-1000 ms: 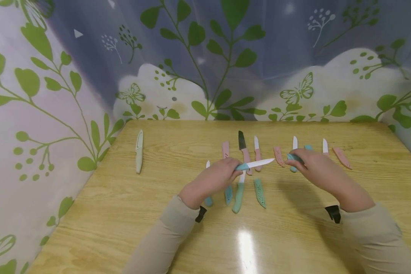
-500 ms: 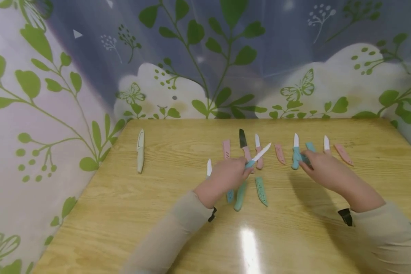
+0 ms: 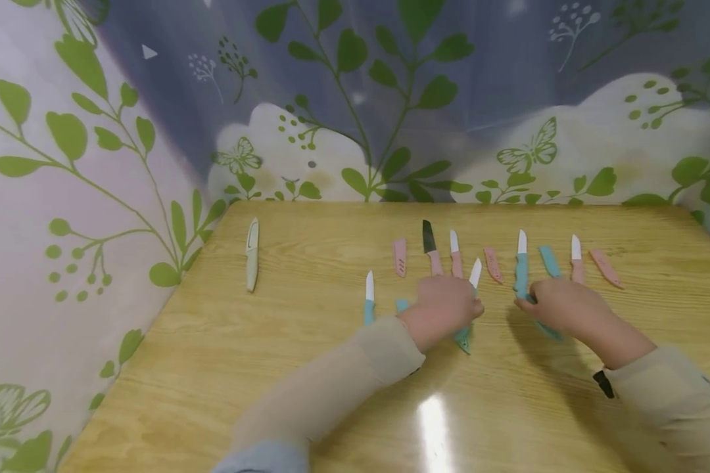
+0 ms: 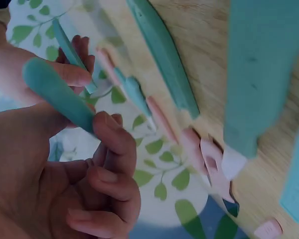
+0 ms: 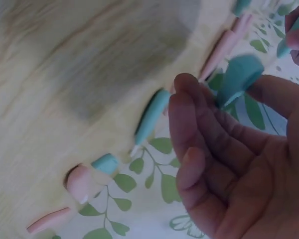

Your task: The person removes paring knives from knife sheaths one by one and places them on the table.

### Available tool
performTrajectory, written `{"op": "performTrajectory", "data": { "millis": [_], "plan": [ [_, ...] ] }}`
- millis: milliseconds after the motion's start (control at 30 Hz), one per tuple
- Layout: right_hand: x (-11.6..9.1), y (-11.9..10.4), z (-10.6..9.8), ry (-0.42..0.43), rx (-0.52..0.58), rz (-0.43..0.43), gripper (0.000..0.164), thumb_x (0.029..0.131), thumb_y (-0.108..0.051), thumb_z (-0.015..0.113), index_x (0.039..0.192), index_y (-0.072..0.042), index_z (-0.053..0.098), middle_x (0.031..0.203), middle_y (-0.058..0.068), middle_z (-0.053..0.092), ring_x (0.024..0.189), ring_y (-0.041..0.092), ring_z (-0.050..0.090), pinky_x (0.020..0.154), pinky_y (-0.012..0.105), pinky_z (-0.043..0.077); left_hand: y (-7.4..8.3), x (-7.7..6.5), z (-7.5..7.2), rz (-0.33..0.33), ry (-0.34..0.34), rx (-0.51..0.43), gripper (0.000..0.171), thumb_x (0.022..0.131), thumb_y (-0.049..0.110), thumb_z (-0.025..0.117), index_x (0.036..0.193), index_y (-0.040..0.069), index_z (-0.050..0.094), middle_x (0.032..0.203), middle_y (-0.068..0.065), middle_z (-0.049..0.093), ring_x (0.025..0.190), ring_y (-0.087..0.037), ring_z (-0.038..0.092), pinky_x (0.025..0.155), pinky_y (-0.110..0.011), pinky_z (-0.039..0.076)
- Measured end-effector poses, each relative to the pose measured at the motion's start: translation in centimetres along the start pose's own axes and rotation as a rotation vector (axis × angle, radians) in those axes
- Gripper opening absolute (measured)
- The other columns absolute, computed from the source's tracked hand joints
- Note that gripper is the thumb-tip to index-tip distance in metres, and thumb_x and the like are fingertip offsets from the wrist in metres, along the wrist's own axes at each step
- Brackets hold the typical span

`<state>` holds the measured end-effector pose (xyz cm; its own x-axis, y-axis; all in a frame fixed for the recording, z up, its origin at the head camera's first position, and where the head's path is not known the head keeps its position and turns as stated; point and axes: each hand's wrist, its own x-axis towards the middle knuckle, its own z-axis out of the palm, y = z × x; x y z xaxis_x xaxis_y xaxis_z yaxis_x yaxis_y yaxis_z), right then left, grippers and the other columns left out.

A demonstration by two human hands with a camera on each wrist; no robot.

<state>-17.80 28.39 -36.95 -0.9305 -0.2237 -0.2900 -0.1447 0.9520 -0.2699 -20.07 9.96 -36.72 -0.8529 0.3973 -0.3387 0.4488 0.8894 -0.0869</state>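
My left hand (image 3: 449, 305) grips a small knife (image 3: 476, 272) by its turquoise handle (image 4: 60, 94), the white blade pointing up and away. Behind that hand, a green sheath (image 3: 463, 341) shows only at its tip on the table; a green-handled knife (image 4: 259, 74) lies beside it, hidden from the head view. My right hand (image 3: 568, 312) pinches a turquoise sheath (image 5: 239, 79) between thumb and fingers. Just beyond the right hand lie a blue-handled knife (image 3: 521, 269) with a white blade and a blue sheath (image 3: 549, 261).
Pink knives, one with a black blade (image 3: 428, 236), and pink sheaths (image 3: 606, 268) lie along the back. Further left lie a blue-handled knife (image 3: 369, 297), a pink sheath (image 3: 400, 257) and a pale green sheathed knife (image 3: 252, 255). Patterned cloth (image 3: 307, 151) borders the wooden table (image 3: 260, 355).
The left hand with its knife has moved right and nearer, over the green knife and sheath. The right hand has drawn its sheath nearer, away from the blue knife.
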Motion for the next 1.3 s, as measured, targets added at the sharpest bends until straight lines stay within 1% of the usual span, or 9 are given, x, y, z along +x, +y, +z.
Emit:
{"op": "performTrajectory", "data": {
  "millis": [67, 200, 300, 400, 467, 567, 667, 1100, 1300],
  "plan": [
    [0.0, 0.3, 0.2, -0.043, -0.01, 0.009, 0.035, 0.101, -0.03, 0.049, 0.073, -0.01, 0.054, 0.059, 0.001, 0.048, 0.052, 0.014, 0.044, 0.056, 0.029, 0.038, 0.8, 0.5, 0.1, 0.0, -0.049, 0.06, 0.029, 0.098, 0.051, 0.047, 0.088, 0.034, 0.067, 0.063, 0.008, 0.043, 0.052, -0.006, 0.037, 0.048, -0.019, 0.034],
    [0.1, 1.0, 0.8, -0.088, -0.04, 0.007, 0.036, 0.101, -0.031, 0.049, 0.072, -0.011, 0.053, 0.059, 0.001, 0.048, 0.051, 0.014, 0.044, 0.055, 0.03, 0.039, 2.0, 1.3, 0.4, -0.001, -0.074, 0.077, 0.041, 0.097, 0.056, 0.046, 0.074, 0.027, 0.064, 0.063, 0.009, 0.048, 0.056, -0.006, 0.043, 0.059, -0.019, 0.041],
    [0.4, 1.1, 1.0, -0.093, -0.045, 0.0, 0.036, 0.101, -0.031, 0.049, 0.071, -0.011, 0.053, 0.06, 0.001, 0.049, 0.051, 0.014, 0.044, 0.054, 0.029, 0.038, 2.7, 1.7, 0.5, -0.001, -0.085, 0.092, 0.041, 0.097, 0.057, 0.045, 0.086, 0.027, 0.071, 0.077, 0.014, 0.063, 0.073, -0.003, 0.058, 0.082, -0.023, 0.05],
    [0.7, 1.2, 1.1, -0.11, -0.04, 0.004, 0.038, 0.101, -0.031, 0.048, 0.069, -0.011, 0.052, 0.059, 0.001, 0.048, 0.051, 0.014, 0.044, 0.053, 0.028, 0.038, 3.3, 2.1, 0.3, 0.002, -0.132, 0.191, 0.03, 0.096, 0.053, 0.051, 0.104, 0.032, 0.071, 0.102, 0.018, 0.067, 0.097, 0.0, 0.06, 0.102, -0.027, 0.041],
    [0.9, 1.2, 1.0, -0.125, -0.04, 0.01, 0.04, 0.101, -0.03, 0.047, 0.067, -0.01, 0.051, 0.058, 0.0, 0.048, 0.051, 0.013, 0.044, 0.053, 0.028, 0.039, 3.6, 2.3, 0.1, 0.009, -0.152, 0.245, 0.026, 0.096, 0.051, 0.052, 0.106, 0.034, 0.07, 0.102, 0.019, 0.066, 0.094, 0.001, 0.058, 0.095, -0.022, 0.043],
    [1.0, 1.3, 0.8, -0.141, -0.048, 0.023, 0.043, 0.101, -0.03, 0.046, 0.063, -0.01, 0.051, 0.055, 0.0, 0.047, 0.05, 0.013, 0.042, 0.053, 0.028, 0.039, 4.1, 2.6, 0.0, 0.018, -0.151, 0.289, 0.026, 0.097, 0.052, 0.049, 0.093, 0.034, 0.068, 0.078, 0.016, 0.057, 0.065, -0.002, 0.045, 0.067, -0.018, 0.039],
    [1.1, 1.3, 0.7, -0.149, -0.051, 0.026, 0.045, 0.101, -0.03, 0.046, 0.061, -0.01, 0.051, 0.055, 0.0, 0.047, 0.05, 0.012, 0.041, 0.054, 0.028, 0.039, 4.6, 2.9, 0.1, -0.018, -0.136, 0.236, 0.037, 0.097, 0.056, 0.044, 0.08, 0.029, 0.061, 0.064, 0.009, 0.044, 0.052, -0.008, 0.03, 0.052, -0.021, 0.026],
    [1.2, 1.3, 0.9, -0.144, -0.115, 0.011, 0.045, 0.101, -0.032, 0.047, 0.062, -0.012, 0.052, 0.057, 0.0, 0.045, 0.051, 0.013, 0.042, 0.054, 0.028, 0.039, 4.9, 3.4, 0.0, -0.011, -0.133, 0.184, 0.034, 0.097, 0.055, 0.047, 0.086, 0.03, 0.068, 0.076, 0.012, 0.058, 0.063, -0.004, 0.048, 0.054, -0.02, 0.032],
    [1.1, 1.6, 1.2, -0.131, -0.094, 0.023, 0.043, 0.1, -0.033, 0.048, 0.063, -0.013, 0.052, 0.058, -0.001, 0.043, 0.052, 0.013, 0.041, 0.053, 0.027, 0.036, 5.0, 3.5, 0.0, -0.01, -0.143, 0.175, 0.032, 0.097, 0.055, 0.047, 0.095, 0.032, 0.07, 0.085, 0.014, 0.063, 0.072, -0.004, 0.053, 0.066, -0.02, 0.043]
  ]
}}
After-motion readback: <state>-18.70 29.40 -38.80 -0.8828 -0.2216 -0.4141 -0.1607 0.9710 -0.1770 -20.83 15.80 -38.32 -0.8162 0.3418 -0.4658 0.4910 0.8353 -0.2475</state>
